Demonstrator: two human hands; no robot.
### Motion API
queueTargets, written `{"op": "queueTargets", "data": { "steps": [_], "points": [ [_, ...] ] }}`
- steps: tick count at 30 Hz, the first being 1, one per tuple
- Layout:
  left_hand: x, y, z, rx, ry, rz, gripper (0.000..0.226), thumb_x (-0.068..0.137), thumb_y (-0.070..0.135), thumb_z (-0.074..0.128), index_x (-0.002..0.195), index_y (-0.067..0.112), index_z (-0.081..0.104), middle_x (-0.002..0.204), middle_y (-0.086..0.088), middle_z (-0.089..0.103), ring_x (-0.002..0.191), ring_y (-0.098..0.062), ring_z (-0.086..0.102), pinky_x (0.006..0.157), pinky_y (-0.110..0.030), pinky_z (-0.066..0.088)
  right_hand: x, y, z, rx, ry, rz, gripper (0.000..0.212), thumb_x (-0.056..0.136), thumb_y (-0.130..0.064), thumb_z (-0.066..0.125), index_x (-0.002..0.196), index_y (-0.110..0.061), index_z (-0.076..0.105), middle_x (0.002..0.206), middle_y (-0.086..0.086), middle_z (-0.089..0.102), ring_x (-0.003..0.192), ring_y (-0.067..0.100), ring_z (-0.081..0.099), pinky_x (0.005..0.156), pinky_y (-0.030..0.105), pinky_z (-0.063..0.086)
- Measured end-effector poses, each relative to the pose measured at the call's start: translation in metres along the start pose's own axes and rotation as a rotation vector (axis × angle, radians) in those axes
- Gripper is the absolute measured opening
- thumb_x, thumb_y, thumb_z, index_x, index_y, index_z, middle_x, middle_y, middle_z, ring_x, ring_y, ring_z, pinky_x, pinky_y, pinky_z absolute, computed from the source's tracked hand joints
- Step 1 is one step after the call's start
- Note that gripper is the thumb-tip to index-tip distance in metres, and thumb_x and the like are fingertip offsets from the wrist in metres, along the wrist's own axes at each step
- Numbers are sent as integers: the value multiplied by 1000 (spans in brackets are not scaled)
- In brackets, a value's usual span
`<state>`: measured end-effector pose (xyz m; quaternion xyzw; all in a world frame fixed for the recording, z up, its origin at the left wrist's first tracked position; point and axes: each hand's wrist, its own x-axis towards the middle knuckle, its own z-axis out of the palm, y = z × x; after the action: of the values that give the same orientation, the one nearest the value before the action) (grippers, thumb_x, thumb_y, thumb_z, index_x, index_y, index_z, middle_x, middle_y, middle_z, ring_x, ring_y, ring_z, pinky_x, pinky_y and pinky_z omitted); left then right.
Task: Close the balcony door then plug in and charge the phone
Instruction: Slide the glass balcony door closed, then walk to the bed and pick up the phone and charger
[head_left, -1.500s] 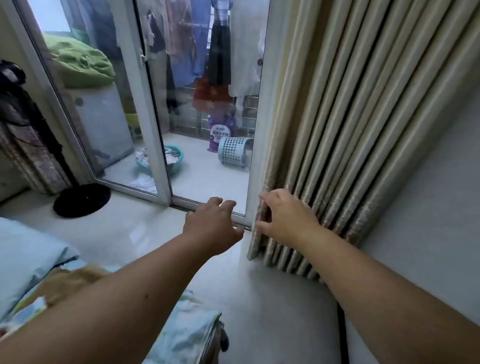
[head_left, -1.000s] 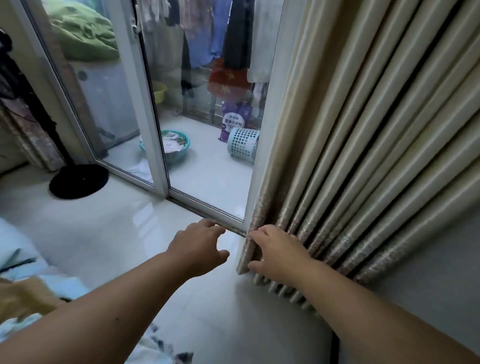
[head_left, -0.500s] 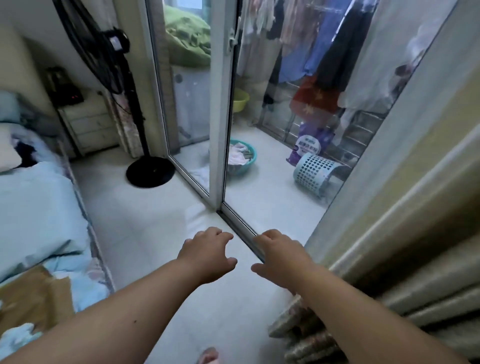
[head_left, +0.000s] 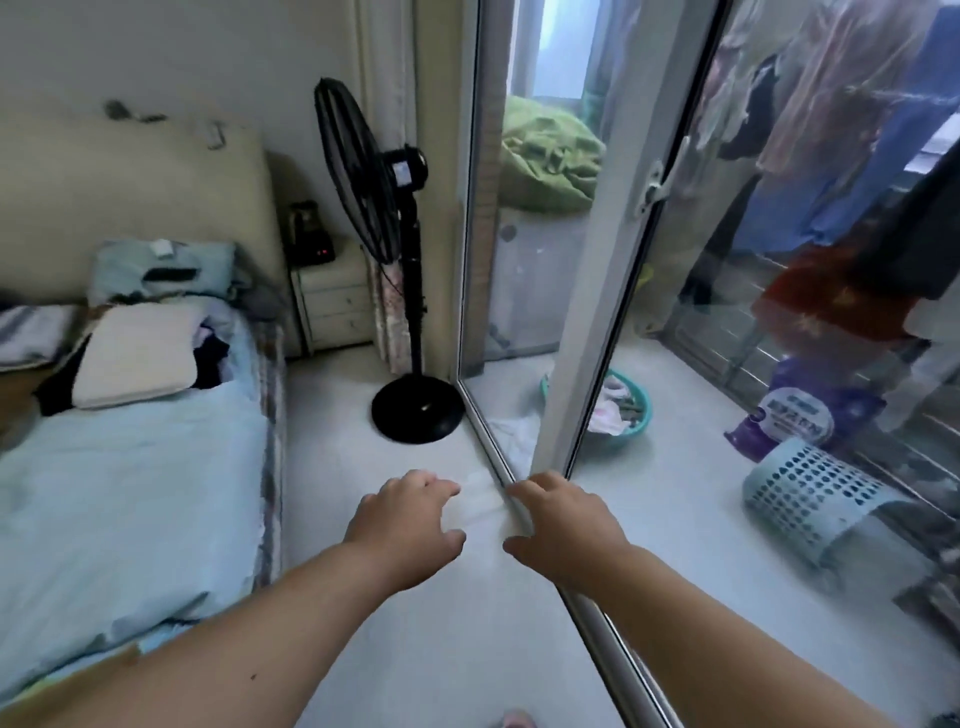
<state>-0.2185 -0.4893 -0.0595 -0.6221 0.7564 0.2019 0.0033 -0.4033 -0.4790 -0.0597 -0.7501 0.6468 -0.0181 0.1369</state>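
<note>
The sliding balcony door (head_left: 602, 291) has a white frame and glass panes, with a latch (head_left: 653, 188) on its upright edge. It stands partly open, and the gap to its right shows the balcony floor. My left hand (head_left: 408, 525) hovers over the room floor, fingers spread, holding nothing. My right hand (head_left: 563, 527) hangs over the door track (head_left: 618, 644), fingers curled loosely, also without anything in it. Neither hand touches the door. A dark phone-like object (head_left: 169, 274) lies on the blue pillow at the head of the bed; I cannot tell more.
A bed (head_left: 124, 493) with light blue sheets fills the left. A black standing fan (head_left: 387, 249) and a white nightstand (head_left: 330, 304) stand near the door's left end. On the balcony lie a tipped blue basket (head_left: 810, 499), a teal basin (head_left: 621, 410) and hanging clothes.
The view swung left, away from the curtain and toward the bed and fan. My right hand let go of the curtain, and both hands now hover near the door track.
</note>
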Motion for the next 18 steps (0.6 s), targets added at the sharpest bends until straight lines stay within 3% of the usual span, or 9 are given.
{"op": "queueTargets", "data": {
  "steps": [10,18],
  "points": [
    [174,-56,-89,-99,126,-251,64,88,42,55,150,31,41,157,2,40,143,-22,40,116,-40,38,256,-19,-56,-78,-69,-300,64,79,-45,60,137,-30,38,140,1,43,124,28,47,99,39,41],
    [259,-123,-118,-178,156,-405,64,90,45,57,150,31,41,160,4,38,143,-21,41,115,-41,40,394,-66,-57,-112,-168,-455,65,80,-46,58,138,-29,36,142,1,41,126,27,45,104,46,38]
  ]
}}
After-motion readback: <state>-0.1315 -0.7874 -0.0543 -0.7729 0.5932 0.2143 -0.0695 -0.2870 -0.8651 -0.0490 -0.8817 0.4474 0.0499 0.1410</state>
